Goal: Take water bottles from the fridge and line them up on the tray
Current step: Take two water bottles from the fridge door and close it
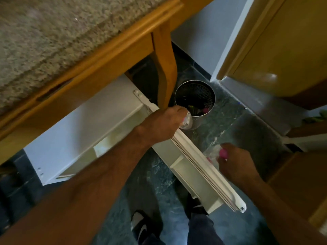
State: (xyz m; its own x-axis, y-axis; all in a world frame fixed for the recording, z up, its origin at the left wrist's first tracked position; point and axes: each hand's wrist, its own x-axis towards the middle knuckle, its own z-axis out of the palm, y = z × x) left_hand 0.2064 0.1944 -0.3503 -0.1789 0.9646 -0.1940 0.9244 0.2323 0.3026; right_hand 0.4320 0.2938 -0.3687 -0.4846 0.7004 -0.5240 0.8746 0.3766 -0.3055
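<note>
A small white fridge (74, 131) stands under the table with its door (203, 174) swung open toward me. My left hand (159, 124) is over the door's top edge, closed around a clear water bottle (187, 121) with a pink cap. My right hand (233, 161) is right of the door above the floor and grips another clear water bottle (215, 152) by its pink cap end. The bottles are blurred. No tray is in view.
A table with a speckled stone top (53, 41) and wooden frame overhangs the fridge; one wooden leg (165, 68) stands just behind my left hand. A metal mesh bin (195, 99) sits on the dark green floor. Wooden cabinets (283, 50) stand at right.
</note>
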